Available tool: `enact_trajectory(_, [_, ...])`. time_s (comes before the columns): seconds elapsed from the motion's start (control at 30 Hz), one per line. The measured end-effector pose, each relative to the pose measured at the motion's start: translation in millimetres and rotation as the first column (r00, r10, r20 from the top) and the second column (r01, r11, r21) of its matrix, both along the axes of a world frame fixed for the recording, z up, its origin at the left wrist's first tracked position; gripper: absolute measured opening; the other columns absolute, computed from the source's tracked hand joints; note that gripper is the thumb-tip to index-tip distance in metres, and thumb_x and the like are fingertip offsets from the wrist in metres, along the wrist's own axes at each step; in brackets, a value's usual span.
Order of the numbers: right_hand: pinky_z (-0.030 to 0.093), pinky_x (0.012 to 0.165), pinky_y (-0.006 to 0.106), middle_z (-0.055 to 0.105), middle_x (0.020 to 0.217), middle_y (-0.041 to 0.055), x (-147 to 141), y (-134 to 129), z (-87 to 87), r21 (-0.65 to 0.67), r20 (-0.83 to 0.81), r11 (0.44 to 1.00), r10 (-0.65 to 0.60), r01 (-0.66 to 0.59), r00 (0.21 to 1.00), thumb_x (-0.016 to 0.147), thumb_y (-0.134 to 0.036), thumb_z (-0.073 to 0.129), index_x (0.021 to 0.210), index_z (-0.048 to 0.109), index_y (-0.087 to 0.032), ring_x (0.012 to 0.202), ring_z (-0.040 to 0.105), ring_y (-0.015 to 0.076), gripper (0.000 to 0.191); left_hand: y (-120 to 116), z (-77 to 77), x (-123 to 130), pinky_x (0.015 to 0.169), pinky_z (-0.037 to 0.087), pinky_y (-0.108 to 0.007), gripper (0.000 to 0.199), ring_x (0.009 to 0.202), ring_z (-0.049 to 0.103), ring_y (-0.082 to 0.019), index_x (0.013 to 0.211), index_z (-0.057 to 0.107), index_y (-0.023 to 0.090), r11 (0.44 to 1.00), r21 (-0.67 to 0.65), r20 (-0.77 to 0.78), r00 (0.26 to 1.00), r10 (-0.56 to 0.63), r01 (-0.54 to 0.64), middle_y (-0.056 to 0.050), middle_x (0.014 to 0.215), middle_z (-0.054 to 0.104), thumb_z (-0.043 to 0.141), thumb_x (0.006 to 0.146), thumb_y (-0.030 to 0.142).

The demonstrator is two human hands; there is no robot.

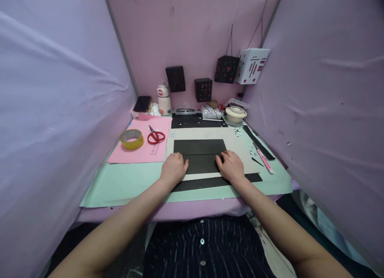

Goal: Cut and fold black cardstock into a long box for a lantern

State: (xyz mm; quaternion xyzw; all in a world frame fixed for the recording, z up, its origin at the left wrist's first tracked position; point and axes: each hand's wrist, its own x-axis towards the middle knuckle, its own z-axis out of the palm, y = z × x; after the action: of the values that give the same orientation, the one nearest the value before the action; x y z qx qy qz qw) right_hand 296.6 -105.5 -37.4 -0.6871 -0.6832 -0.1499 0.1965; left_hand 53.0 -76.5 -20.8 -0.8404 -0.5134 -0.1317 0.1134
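A black sheet of paper (202,165) with a straight crosswise line, perhaps a fold or an edge, lies on a larger off-white board (240,150). At the sheet's left edge, my left hand (175,166) is closed, with its curled fingers at the paper and its thumb lying over it. My right hand (232,165) grips the right edge in the same way, its thumb on top. Some of the fingertips of both hands are hidden. Below the board, nearest my body, a black paper strip (207,183) pokes out.
Left, on pink paper (135,156), are yellow tape (132,139) and red-handled scissors (156,137). A pink craft knife (264,161), black strips and scraps lie right. Behind stand a bottle (164,102) and lidded bowl (235,114). Black and white paper lanterns (252,67) hang at the back.
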Motion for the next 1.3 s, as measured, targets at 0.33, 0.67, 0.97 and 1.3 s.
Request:
enact_trajectory(0.33, [0.041,0.088,0.033,0.067,0.102,0.0137,1,-1,-3.4,0.004,-0.039,0.999,-0.041,0.042,0.998,0.096,-0.037,0.042,0.099,0.07,-0.011,0.095,0.059,0.0251,0.038,-5,-2.5,-1,0.096,0.045,-0.038,0.027,0.101,0.062,-0.027,0.102,0.064,0.01,0.999,0.009,0.069,0.996,0.052,-0.053,-0.016,0.106,0.068,0.045,0.093,0.027])
enact_trajectory(0.67, [0.04,0.077,0.033,0.066,0.092,0.012,3,0,8.6,-0.092,0.096,0.995,-0.028,0.037,0.995,0.098,-0.035,0.038,0.085,0.068,-0.016,0.087,0.059,0.0233,0.038,-5,7.5,-4,0.085,0.047,-0.036,0.033,0.1,0.063,-0.028,0.109,0.06,0.011,0.997,-0.072,-0.022,0.999,0.038,-0.039,-0.016,0.108,0.068,0.044,0.096,0.036])
enact_trajectory(0.97, [0.042,0.074,0.034,0.065,0.09,0.0123,8,2,11.8,-0.147,0.145,0.989,0.008,0.013,0.989,0.098,-0.031,0.038,0.084,0.068,-0.017,0.085,0.06,0.0233,0.036,-3,9.7,-2,0.078,0.046,-0.035,0.039,0.093,0.064,-0.028,0.1,0.062,0.011,0.995,-0.099,-0.054,0.998,0.016,-0.021,-0.017,0.1,0.068,0.04,0.097,0.043])
enact_trajectory(1.3, [0.042,0.082,0.036,0.066,0.092,0.0107,17,1,16.0,-0.144,0.153,0.987,0.087,-0.065,0.984,0.096,-0.031,0.044,0.089,0.07,-0.016,0.086,0.06,0.0243,0.031,-5,17.9,-9,0.08,0.048,-0.035,0.036,0.1,0.063,-0.028,0.112,0.061,0.013,0.987,-0.163,-0.034,0.999,-0.006,0.001,-0.015,0.107,0.068,0.046,0.095,0.04])
